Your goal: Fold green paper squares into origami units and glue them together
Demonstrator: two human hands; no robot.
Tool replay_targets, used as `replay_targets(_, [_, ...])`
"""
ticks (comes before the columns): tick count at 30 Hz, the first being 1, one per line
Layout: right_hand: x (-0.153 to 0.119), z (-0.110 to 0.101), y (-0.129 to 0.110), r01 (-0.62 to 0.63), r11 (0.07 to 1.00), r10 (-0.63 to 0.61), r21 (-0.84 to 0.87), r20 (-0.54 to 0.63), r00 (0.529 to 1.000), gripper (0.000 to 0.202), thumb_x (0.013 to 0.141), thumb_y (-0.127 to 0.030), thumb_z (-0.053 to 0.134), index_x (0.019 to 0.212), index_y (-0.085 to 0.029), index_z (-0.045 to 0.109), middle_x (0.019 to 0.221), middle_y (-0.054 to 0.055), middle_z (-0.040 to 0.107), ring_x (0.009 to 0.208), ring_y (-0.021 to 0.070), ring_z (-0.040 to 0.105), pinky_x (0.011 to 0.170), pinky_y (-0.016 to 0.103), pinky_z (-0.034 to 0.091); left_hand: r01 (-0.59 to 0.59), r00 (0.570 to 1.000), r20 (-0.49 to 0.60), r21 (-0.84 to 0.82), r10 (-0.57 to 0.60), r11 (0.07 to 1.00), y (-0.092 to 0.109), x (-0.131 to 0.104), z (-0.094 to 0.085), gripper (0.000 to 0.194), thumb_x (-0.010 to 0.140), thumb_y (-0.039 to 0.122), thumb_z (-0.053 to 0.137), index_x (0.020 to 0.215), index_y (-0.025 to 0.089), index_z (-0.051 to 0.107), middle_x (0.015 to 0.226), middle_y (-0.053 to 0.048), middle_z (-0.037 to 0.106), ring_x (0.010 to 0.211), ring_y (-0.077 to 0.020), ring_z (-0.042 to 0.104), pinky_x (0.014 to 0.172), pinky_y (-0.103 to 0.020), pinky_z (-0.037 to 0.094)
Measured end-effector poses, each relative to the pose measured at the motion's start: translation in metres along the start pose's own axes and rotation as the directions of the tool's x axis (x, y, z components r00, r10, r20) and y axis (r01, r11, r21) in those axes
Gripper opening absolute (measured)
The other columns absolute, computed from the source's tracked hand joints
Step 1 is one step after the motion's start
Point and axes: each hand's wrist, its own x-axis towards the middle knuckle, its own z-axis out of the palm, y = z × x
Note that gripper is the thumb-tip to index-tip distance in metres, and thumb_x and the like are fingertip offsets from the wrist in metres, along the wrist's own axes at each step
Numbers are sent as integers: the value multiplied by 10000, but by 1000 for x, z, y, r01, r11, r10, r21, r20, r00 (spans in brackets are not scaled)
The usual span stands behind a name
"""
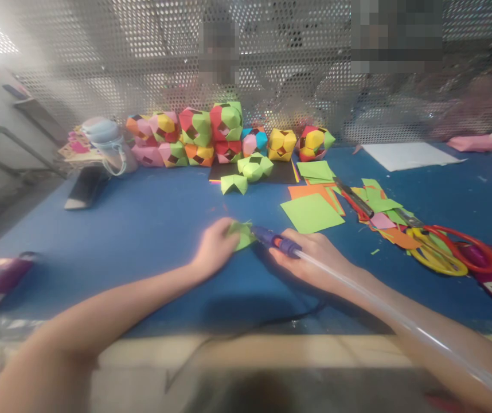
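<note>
My left hand (217,248) is closed on a small folded green paper piece (242,236) near the middle of the blue table. In my right hand (312,255) is a purple glue gun (287,245), its nozzle at the right edge of that green piece. A long clear glue stick (358,287) runs back from the gun over my right forearm. Just beyond my hands lies a flat green paper square (312,213), partly over orange sheets. Two joined green folded shapes (254,166) and a loose green folded piece (234,184) rest farther back.
Multicoloured paper balls (196,126) are stacked by the perforated metal screen (164,69). Scissors with yellow handles (435,252) and red-handled ones lie among scraps at right. A phone (86,187) and a bottle (108,143) stand at left. A dark cable (246,328) crosses the front edge.
</note>
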Motion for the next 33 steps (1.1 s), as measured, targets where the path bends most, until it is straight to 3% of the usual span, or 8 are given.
replay_targets(23, [0,5,4,-12,991,16,-132,29,999,192,807,-372,490,785,-196,564,622,35,657,514,170,592,489,242,288,-26,997,80,24,24,999,2,2,0,193,711,171,479,829,157,632,713,2,595,684,-125,522,672,-250,426])
replay_targets(33, [0,8,5,11,984,-8,-176,21,1000,193,812,-372,487,791,-199,569,640,38,658,526,175,596,492,244,281,-35,998,60,11,34,999,0,2,1,200,704,158,478,830,151,634,716,-2,605,683,-127,535,677,-250,442])
